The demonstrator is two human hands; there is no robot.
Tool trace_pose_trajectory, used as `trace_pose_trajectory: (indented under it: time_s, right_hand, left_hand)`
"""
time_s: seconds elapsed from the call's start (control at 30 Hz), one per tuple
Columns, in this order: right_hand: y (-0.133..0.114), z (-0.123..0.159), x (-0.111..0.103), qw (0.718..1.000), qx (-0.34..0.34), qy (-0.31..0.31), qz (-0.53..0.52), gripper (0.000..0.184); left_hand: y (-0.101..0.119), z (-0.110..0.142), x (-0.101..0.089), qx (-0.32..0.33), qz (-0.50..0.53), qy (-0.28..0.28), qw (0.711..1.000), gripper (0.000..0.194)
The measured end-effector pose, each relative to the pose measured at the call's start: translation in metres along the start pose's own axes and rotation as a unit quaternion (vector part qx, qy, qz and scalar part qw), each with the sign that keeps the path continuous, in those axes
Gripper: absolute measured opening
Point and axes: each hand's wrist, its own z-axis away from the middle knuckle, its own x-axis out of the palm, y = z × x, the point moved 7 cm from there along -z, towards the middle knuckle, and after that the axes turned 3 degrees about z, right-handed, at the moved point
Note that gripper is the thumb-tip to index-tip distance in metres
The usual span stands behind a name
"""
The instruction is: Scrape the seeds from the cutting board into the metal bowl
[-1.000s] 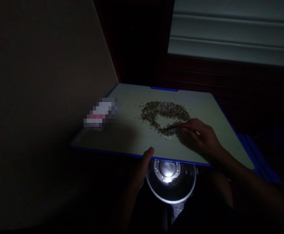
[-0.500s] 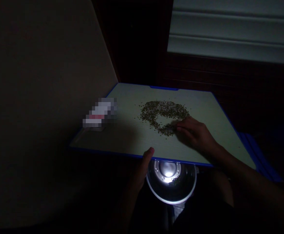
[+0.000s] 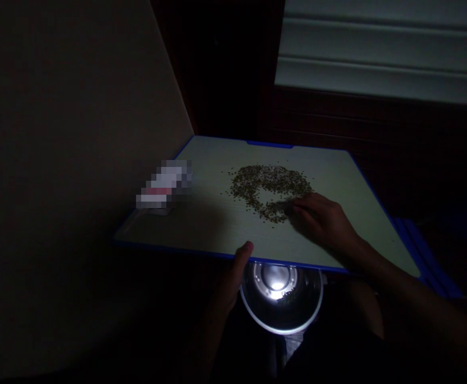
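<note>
Many small brownish-green seeds or beans (image 3: 271, 176) lie spread in a curved patch on a pale board (image 3: 337, 176) with a blue rim. My right hand (image 3: 323, 216) rests over the patch's near right side, its fingers pinched together at the grains. Whatever is between those fingertips is too dark to make out. At the board's near edge is my left hand (image 3: 239, 272), with its thumb on top and the other fingers hidden below. Under that edge sits a shiny metal pot (image 3: 283, 332), a small heap of dark green grains (image 3: 287, 296) inside it.
A pixelated white and red object (image 3: 163, 185) lies on the board's left side. A pale wall (image 3: 97, 106) rises close on the left. Behind stands dark wood with a light slatted panel (image 3: 377, 53). Something blue (image 3: 425, 256) is at the right. The room is dim.
My right hand has shifted very slightly at the near end of the grain patch, still pinched. The left hand, board and pot stay in place.
</note>
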Motion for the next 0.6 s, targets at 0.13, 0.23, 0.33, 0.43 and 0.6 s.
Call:
trace_pose_trajectory:
  time_s: [0.13, 0.23, 0.33, 0.43, 0.6]
  right_hand:
    - [-0.012, 0.008, -0.006, 1.000, -0.011, 0.008, -0.014, 0.024]
    - [-0.011, 0.019, -0.011, 1.000, -0.007, 0.017, -0.001, 0.024]
    - [-0.001, 0.031, -0.019, 0.999, 0.024, 0.045, 0.015, 0.021]
    - [0.006, 0.039, -0.020, 0.998, 0.036, 0.044, 0.020, 0.021]
    - [0.007, 0.043, -0.017, 0.999, 0.033, 0.033, 0.020, 0.022]
  left_hand:
    - [-0.002, -0.001, 0.000, -0.006, 0.009, -0.008, 1.000, 0.035]
    - [-0.007, -0.003, -0.001, -0.023, 0.018, -0.014, 0.999, 0.040]
    - [-0.009, -0.003, -0.002, -0.033, 0.011, -0.006, 0.999, 0.040]
    - [-0.007, -0.001, -0.001, -0.027, 0.028, 0.001, 0.999, 0.043]
    - [-0.002, 0.000, 0.001, -0.007, 0.029, 0.004, 1.000, 0.044]
